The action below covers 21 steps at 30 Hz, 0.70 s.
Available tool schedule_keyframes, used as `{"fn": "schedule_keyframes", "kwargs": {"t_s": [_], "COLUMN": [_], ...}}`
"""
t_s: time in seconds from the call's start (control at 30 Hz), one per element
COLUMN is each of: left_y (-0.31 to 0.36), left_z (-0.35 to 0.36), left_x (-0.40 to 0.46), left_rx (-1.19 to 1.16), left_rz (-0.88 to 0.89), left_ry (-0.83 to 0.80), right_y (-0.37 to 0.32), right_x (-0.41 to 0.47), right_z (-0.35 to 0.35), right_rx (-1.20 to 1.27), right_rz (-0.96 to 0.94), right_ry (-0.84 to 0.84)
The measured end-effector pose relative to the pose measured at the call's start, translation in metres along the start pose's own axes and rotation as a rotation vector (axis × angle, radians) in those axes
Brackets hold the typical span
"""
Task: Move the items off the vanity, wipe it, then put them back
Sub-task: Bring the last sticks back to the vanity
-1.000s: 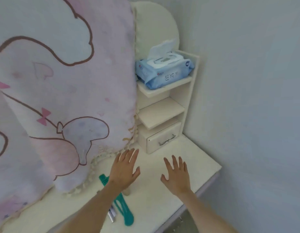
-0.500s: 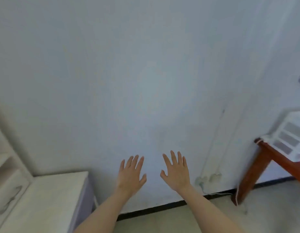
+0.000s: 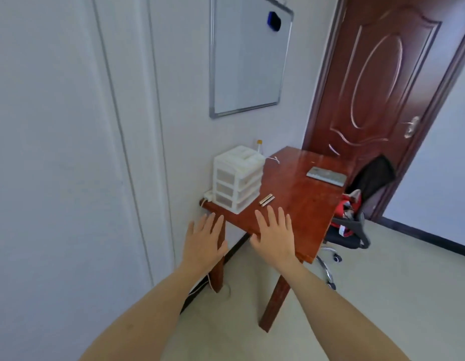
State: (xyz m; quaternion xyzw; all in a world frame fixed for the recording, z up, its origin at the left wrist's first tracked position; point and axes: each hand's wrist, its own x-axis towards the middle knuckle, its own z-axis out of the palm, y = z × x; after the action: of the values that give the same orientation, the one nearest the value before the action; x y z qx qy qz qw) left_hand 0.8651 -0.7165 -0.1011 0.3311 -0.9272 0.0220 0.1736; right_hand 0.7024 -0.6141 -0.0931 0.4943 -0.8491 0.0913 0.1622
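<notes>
The vanity is out of view. A red-brown wooden table [image 3: 301, 201] stands against the wall ahead. On it sit a white plastic drawer unit [image 3: 236, 182], two small metallic tubes [image 3: 266, 199] and a flat grey object [image 3: 326, 175]. My left hand [image 3: 204, 243] hovers open, fingers spread, before the table's near left corner. My right hand [image 3: 274, 235] is open too, palm down, over the table's near edge. Neither hand holds anything.
A whiteboard [image 3: 248, 56] with a blue eraser [image 3: 352, 21] hangs on the wall above the table. A dark red door [image 3: 382, 82] stands behind it. A black office chair [image 3: 356, 220] with red cloth on it sits at the table's right. Pale floor lies below.
The view has swung right, from the vanity with its shelf and wipes, past a bare wall, to the wooden table. Both hands stay open and held out in front.
</notes>
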Motion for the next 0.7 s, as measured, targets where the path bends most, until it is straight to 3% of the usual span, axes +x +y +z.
{"fn": "schedule_keyframes", "kwargs": {"t_s": [0.27, 0.7], "left_y": [0.045, 0.058], "left_z": [0.071, 0.198], "left_x": [0.115, 0.287], "left_rx": [-0.038, -0.107], "left_rz": [0.147, 0.244], "left_ry": [-0.065, -0.204], "right_y": [0.112, 0.157], "right_x": [0.047, 0.14], "right_z": [0.058, 0.182], "right_rx": [-0.039, 0.015], "right_rz": [0.197, 0.41], "right_ry": [-0.045, -0.301]}}
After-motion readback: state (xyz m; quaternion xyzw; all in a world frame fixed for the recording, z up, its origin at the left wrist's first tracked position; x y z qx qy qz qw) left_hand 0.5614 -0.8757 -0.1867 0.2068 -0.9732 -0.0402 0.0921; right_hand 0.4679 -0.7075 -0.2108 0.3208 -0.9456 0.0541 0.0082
